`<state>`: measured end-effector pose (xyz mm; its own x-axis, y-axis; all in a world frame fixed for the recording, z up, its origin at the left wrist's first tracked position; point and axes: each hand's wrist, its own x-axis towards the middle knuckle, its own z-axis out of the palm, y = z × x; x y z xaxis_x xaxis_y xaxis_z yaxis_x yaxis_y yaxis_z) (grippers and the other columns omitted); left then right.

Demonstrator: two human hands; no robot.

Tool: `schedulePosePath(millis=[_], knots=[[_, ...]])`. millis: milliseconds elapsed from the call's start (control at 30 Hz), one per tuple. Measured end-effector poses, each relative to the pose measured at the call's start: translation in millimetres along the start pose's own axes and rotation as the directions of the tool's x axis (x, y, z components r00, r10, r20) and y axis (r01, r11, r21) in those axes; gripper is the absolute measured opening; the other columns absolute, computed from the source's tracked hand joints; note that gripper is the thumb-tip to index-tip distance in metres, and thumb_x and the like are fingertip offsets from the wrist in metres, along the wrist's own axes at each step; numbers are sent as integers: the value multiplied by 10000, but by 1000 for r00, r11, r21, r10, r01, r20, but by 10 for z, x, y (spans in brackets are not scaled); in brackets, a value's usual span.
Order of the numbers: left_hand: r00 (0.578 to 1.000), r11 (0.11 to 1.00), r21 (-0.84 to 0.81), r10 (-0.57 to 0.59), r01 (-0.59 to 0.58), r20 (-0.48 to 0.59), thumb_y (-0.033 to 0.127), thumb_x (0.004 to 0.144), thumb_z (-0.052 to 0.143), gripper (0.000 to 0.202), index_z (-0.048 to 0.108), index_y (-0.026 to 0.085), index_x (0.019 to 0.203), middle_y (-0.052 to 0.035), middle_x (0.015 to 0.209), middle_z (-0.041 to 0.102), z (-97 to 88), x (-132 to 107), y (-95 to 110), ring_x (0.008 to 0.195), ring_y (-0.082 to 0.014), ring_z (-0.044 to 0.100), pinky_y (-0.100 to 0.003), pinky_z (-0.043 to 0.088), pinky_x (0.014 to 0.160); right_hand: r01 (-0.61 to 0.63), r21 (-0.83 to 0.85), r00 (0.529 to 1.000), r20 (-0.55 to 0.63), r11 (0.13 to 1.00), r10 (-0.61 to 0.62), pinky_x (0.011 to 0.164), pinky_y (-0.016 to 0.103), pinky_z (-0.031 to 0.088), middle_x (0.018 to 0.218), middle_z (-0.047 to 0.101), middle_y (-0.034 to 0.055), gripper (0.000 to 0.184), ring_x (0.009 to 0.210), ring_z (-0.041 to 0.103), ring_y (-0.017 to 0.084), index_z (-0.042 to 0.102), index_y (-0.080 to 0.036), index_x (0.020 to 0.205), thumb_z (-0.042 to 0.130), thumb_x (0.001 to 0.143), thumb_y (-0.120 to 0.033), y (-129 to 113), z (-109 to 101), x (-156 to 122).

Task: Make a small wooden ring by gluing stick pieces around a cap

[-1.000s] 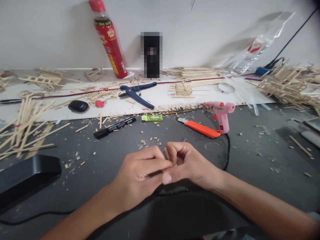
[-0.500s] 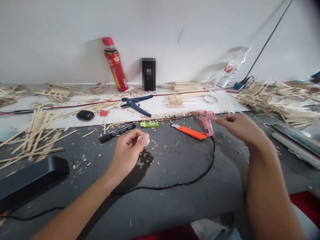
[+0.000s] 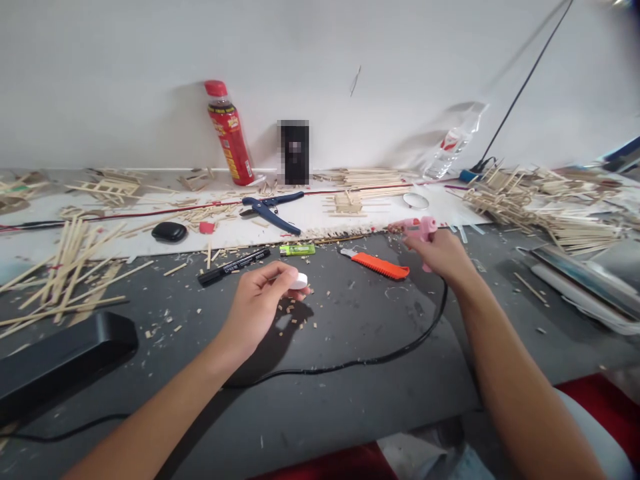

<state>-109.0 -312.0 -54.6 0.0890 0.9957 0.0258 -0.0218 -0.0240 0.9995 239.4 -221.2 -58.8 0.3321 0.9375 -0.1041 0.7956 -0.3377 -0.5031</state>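
Observation:
Between the thumb and fingers of my left hand (image 3: 267, 293) is a small white round cap (image 3: 300, 281), held above the grey table. My right hand (image 3: 443, 252) is wrapped round the handle of a pink hot glue gun (image 3: 420, 228), whose nozzle points left. Its black cord (image 3: 385, 361) curves down and left across the table. An orange utility knife (image 3: 380, 265) lies just left of the glue gun. Close to my left hand are a black marker (image 3: 234, 267) and a green lighter (image 3: 299, 250), with small wood bits scattered below.
Blue-handled cutters (image 3: 273, 212), a black mouse (image 3: 169, 231) and a small stick frame (image 3: 349, 202) lie toward the back. A red bottle (image 3: 231, 137) leans on the wall. Stick piles (image 3: 525, 200) crowd the right; a black bar-shaped device (image 3: 70, 360) sits at left.
My right hand has gone from touching the back of the glue gun to gripping its handle, and the gun has tilted. My left hand has turned slightly, showing more of the white cap.

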Motion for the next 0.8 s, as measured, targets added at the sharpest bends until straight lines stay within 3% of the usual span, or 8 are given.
schedulePosePath(millis=[300, 467, 800], knots=[[999, 1000, 21, -20, 19, 51, 443, 918, 740, 286, 749, 195, 777, -48, 801, 770, 8, 2, -16, 768, -190, 749, -301, 613, 769, -56, 76, 998, -9, 996, 57, 881, 422, 635, 1241, 718, 98, 364, 1032, 728, 238, 687, -153, 1273, 686, 1031, -426, 20, 75, 82], [997, 998, 61, -1, -4, 77, 466, 927, 734, 305, 744, 198, 780, -42, 813, 770, -3, 0, -2, 768, -191, 754, -307, 614, 780, -36, 93, 997, -60, 995, 42, 850, 405, 636, 1182, 729, 89, 367, 983, 732, 225, 696, -141, 1233, 686, 1029, -445, 64, 56, 86], [996, 994, 113, -9, -1, 92, 469, 934, 722, 325, 767, 195, 765, -31, 709, 732, -4, 8, -34, 655, -161, 669, -266, 537, 656, -9, 51, 995, -98, 999, 14, 802, 366, 628, 1121, 736, 75, 339, 907, 722, 188, 701, -154, 1188, 671, 1037, -456, 184, 91, 191]])
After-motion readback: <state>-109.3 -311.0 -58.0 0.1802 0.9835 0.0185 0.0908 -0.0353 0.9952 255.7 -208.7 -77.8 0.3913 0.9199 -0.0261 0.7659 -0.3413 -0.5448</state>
